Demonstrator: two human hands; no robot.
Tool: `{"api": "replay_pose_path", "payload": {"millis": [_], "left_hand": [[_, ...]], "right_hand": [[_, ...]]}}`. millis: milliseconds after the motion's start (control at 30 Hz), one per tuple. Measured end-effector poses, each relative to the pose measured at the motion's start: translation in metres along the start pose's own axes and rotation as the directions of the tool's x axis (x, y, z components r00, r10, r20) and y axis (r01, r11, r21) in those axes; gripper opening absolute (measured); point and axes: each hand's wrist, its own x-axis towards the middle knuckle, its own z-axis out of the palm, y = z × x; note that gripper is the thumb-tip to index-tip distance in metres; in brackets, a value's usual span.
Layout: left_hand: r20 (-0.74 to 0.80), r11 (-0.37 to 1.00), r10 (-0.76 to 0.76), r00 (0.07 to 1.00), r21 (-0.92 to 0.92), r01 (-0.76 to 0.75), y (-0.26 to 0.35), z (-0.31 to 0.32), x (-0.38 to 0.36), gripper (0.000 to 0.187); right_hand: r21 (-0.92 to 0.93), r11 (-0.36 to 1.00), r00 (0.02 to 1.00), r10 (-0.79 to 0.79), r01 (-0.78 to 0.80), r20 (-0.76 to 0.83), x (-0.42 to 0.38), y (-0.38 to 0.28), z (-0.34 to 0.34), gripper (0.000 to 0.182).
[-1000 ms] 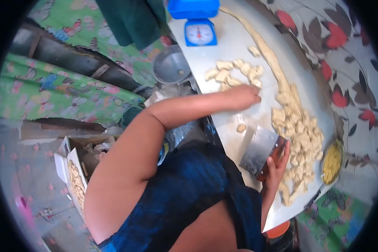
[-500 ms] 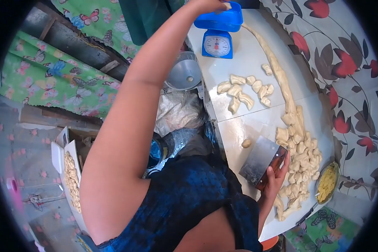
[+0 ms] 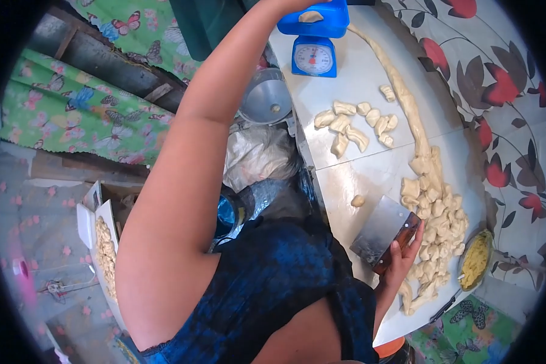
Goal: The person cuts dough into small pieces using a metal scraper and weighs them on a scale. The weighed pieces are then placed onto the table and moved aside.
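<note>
At the top edge, my left hand (image 3: 292,3) reaches to the blue pan (image 3: 340,24) of a blue kitchen scale (image 3: 313,57); its fingers are cut off by the frame. A pale dough piece (image 3: 311,17) lies in the pan. My right hand (image 3: 399,262) is closed round the wooden handle of a bench scraper (image 3: 379,229), its wide metal blade over the table. Beside it lies a heap of cut dough pieces (image 3: 437,224), joined to a long dough rope (image 3: 400,91). One small dough lump (image 3: 358,201) sits just beyond the blade.
Several dough pieces (image 3: 344,124) lie on the white table (image 3: 340,182) below the scale. An oval dish of yellow food (image 3: 476,261) and a dark-handled utensil (image 3: 444,309) are at the right edge. A grey basin (image 3: 266,100) and plastic bags (image 3: 258,155) stand left of the table.
My left hand has let go of the dough piece, which now rests in the scale pan, and has moved slightly up out of frame. My right hand still holds the bench scraper.
</note>
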Motion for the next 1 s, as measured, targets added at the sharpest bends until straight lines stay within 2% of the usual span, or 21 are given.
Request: {"api": "replay_pose_path", "payload": {"millis": [67,133,200,300,333,500,600,667,800,867,933,967,1000], "left_hand": [[-0.063,0.909,-0.097,0.993,-0.411,0.063,0.038,-0.022,-0.028,0.027],[-0.062,0.92,-0.098,0.993,-0.387,0.066,0.067,-0.035,-0.054,0.027],[-0.064,0.928,-0.099,0.993,-0.365,0.069,0.07,-0.035,-0.064,0.028],[-0.097,0.865,-0.269,0.958,-0.463,0.196,0.066,-0.035,-0.077,0.027],[-0.095,0.863,-0.272,0.957,-0.463,0.2,0.065,-0.036,-0.082,0.027],[0.129,0.835,0.031,0.991,-0.549,0.045,0.069,-0.025,-0.123,0.028],[0.277,0.731,0.257,0.926,-0.682,0.001,0.098,0.012,-0.165,0.029],[0.456,0.689,0.366,0.811,-0.718,0.093,0.136,0.048,-0.198,0.031],[0.303,0.707,0.465,0.832,-0.692,-0.144,0.191,0.125,-0.26,0.036],[0.207,0.71,0.52,0.829,-0.644,-0.285,0.198,0.152,-0.27,0.03],[0.153,0.681,0.485,0.861,-0.684,-0.263,0.199,0.165,-0.275,0.025],[0.134,0.667,0.365,0.921,-0.728,-0.159,0.2,0.155,-0.272,0.022],[0.126,0.679,0.357,0.925,-0.715,-0.165,0.195,0.147,-0.266,0.022]], "right_hand": [[0.014,1.0,1.0,0.007,-0.007,-0.008,0.0,0.0,0.001,0.081],[0.024,1.0,1.0,0.015,-0.014,-0.016,-0.001,0.0,0.001,0.081],[0.023,1.0,1.0,0.015,-0.015,-0.009,-0.001,0.001,0.001,0.081],[0.008,1.0,1.0,-0.012,0.012,0.016,0.0,0.003,0.001,0.08],[0.006,1.0,1.0,-0.009,0.009,0.018,0.0,0.003,0.0,0.08],[-0.05,0.998,0.999,0.036,-0.035,0.014,0.0,0.001,0.0,0.079],[-0.06,0.998,0.999,0.032,-0.031,0.004,0.002,0.001,0.004,0.078],[-0.04,0.999,1.0,0.012,-0.011,0.027,0.006,-0.002,0.006,0.078],[-0.036,0.999,1.0,0.022,-0.022,0.014,0.008,-0.005,0.01,0.079],[-0.084,0.995,0.999,0.049,-0.05,-0.013,0.008,-0.008,0.009,0.081],[-0.086,0.995,0.999,0.044,-0.044,-0.007,0.008,-0.005,0.008,0.082],[-0.087,0.996,0.999,0.033,-0.032,0.007,0.008,-0.004,0.009,0.082],[-0.092,0.995,1.0,0.026,-0.025,0.014,0.008,-0.003,0.01,0.082]]}}
